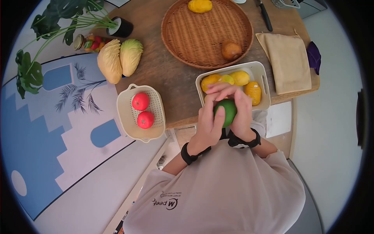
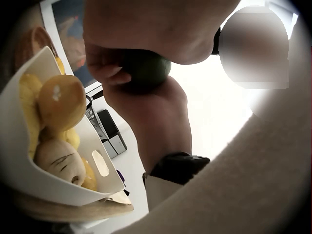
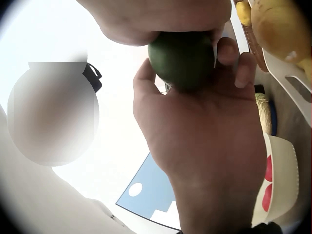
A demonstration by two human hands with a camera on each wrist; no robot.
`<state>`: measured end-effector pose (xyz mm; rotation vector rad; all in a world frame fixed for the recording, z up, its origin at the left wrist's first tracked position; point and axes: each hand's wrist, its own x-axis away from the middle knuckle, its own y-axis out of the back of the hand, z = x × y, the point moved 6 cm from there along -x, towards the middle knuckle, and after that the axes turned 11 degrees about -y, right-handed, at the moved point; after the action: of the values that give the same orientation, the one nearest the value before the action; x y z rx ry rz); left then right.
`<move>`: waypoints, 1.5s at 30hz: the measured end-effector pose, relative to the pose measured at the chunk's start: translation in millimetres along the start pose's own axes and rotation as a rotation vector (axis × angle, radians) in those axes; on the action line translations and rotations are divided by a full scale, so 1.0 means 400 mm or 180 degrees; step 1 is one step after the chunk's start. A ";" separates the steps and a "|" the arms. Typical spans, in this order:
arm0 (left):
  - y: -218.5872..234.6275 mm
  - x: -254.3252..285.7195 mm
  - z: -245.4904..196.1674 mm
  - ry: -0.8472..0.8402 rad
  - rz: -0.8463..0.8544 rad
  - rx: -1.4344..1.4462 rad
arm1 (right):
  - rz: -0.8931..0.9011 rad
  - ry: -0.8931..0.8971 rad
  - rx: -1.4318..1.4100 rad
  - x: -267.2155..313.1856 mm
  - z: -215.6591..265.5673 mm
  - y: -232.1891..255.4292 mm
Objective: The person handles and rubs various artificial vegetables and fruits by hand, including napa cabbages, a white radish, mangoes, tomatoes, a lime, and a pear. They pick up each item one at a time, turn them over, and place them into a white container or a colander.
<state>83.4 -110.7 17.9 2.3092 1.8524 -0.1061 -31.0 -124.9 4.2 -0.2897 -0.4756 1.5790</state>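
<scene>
A smooth, round green fruit (image 1: 229,114) is held between both hands in front of the chest. My left hand (image 1: 209,124) cups it from the left, thumb lying across its face. From the other side my right hand (image 1: 242,113) curls its fingers over the fruit's top and right. In the right wrist view the green fruit (image 3: 180,61) shows large between the two palms. Just beyond the hands stands a white bin (image 1: 266,74) with several yellow fruits (image 1: 253,93). The left wrist view shows a pale fruit (image 2: 61,161) with dark marks in that bin.
A beige perforated basket (image 1: 124,113) holds two red fruits (image 1: 141,101). A round wicker tray (image 1: 194,35) bears a yellow and a brown fruit. Two cabbages (image 1: 120,58), a jar (image 1: 80,42) and a potted plant (image 1: 120,27) stand left; a knife (image 1: 265,19) and cloth bag (image 1: 288,62) lie right.
</scene>
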 end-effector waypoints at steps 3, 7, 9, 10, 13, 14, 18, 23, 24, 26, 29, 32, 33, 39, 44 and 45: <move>0.025 0.030 0.093 0.0402 0.0130 0.0323 | 0.0107 0.1052 0.1734 0.024 0.055 -0.040; 0.025 0.084 0.197 0.1739 -0.0523 0.2013 | 0.0591 0.2072 0.2575 0.056 0.048 -0.045; 0.019 0.080 0.186 0.1113 -0.0632 0.0719 | 0.0446 0.1745 0.2383 0.042 0.056 -0.028; 0.024 0.062 0.137 0.1041 -0.0107 0.0362 | 0.0251 0.1570 0.2167 0.032 0.063 -0.021; -0.007 0.016 0.029 0.0507 -0.0002 0.0127 | -0.0227 0.1049 0.1580 0.017 0.054 -0.013; -0.008 0.018 0.028 0.0504 -0.0098 0.0143 | -0.0269 0.1120 0.1545 0.017 0.054 -0.017; 0.031 0.030 0.069 0.0107 -0.0333 -0.0275 | 0.0264 0.1716 0.2161 0.048 0.066 -0.054; 0.037 0.050 0.145 0.1897 -0.0259 0.1968 | 0.0579 0.1744 0.2258 0.025 0.075 -0.053; 0.041 0.053 0.145 0.1867 -0.0023 0.1898 | 0.0586 0.1418 0.1947 0.019 0.060 -0.042; 0.048 0.042 0.124 0.1438 0.0066 0.1312 | 0.0590 0.0770 0.1325 0.008 0.020 -0.024; 0.030 0.027 0.056 0.0150 -0.0432 0.0166 | 0.0264 0.0308 0.0891 0.025 0.002 -0.029; 0.008 0.033 0.006 -0.0546 -0.0585 -0.0406 | -0.0178 0.0175 0.0150 0.020 0.005 -0.034; 0.007 0.040 0.004 -0.0481 -0.0547 -0.0325 | -0.0120 0.0389 0.0472 0.023 0.014 -0.038; 0.019 0.109 0.137 0.1972 -0.1061 0.2692 | 0.0223 0.1903 0.2407 0.072 0.049 -0.088; 0.056 0.057 0.118 0.1468 -0.0424 0.1285 | 0.0128 0.1474 0.1991 0.032 0.030 -0.040; 0.047 0.051 0.091 0.1334 -0.0330 0.1098 | -0.0005 0.1133 0.1799 0.024 0.026 -0.031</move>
<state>108.0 -101.6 -19.3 2.6210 2.3143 0.0556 -25.6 -116.5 20.1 -0.1286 0.2485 1.5500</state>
